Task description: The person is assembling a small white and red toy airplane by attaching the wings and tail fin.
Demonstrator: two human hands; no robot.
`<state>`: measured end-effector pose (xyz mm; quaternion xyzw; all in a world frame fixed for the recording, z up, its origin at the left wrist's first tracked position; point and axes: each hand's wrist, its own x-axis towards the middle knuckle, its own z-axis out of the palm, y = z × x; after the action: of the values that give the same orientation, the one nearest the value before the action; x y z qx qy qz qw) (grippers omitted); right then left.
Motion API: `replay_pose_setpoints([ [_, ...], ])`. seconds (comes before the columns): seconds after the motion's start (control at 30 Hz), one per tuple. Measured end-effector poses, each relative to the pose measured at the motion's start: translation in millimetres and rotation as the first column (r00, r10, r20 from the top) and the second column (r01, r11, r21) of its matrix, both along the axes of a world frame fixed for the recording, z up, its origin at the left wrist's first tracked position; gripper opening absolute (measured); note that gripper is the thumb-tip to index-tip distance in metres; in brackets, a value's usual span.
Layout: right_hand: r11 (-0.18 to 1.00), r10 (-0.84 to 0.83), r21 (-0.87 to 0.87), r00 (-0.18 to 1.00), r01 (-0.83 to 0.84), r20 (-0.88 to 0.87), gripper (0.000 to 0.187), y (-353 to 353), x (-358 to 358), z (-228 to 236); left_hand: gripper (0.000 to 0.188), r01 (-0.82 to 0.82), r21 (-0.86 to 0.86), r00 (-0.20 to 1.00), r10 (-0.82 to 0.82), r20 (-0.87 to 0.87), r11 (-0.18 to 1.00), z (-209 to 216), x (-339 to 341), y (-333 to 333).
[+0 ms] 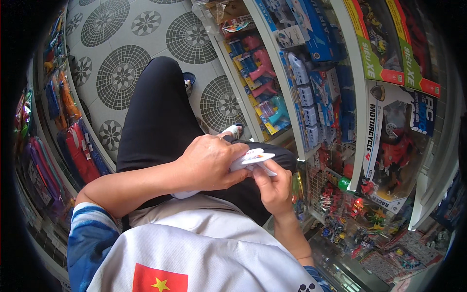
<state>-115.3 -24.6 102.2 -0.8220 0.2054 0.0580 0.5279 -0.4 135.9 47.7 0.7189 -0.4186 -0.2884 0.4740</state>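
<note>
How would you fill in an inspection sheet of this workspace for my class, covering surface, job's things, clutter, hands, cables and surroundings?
Surface: no tabletop under the hands; they are above the lap, in black trousers.
Job's things: a white object with coloured markings, partly hidden by the fingers; its kind is unclear.
Clutter: pink toy guns, a boxed red motorcycle toy and many other packaged goods, all off to the sides.
Hands: left hand grips the white object; right hand pinches its right end.
Cables: nothing seen.
Surroundings: white shelves to the right, more goods to the left, patterned tile floor.
</note>
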Motion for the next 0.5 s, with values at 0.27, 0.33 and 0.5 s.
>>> replay_pose_setpoints([
  [0.27, 0.998, 0.062, -0.011, 0.996, -0.063, -0.067, 0.023, 2.9, -2.9, 11.5, 0.042, 0.001, -0.151, 1.000, 0.004, 0.027, 0.989, -0.6, -5.8, 1.3],
  [0.33, 1.000, 0.010, 0.025, 0.992, -0.007, -0.128, 0.025, 6.2, -4.0, 10.5, 0.043, 0.008, -0.135, 1.000, -0.006, 0.014, 0.991, 1.3, -4.3, 1.8],
  [0.5, 0.999, -0.007, 0.046, 0.993, 0.012, -0.118, 0.023, 8.6, -1.5, 11.7, 0.044, -0.047, -0.158, 0.999, 0.051, 0.019, 0.986, -0.2, -7.5, 1.0],
])
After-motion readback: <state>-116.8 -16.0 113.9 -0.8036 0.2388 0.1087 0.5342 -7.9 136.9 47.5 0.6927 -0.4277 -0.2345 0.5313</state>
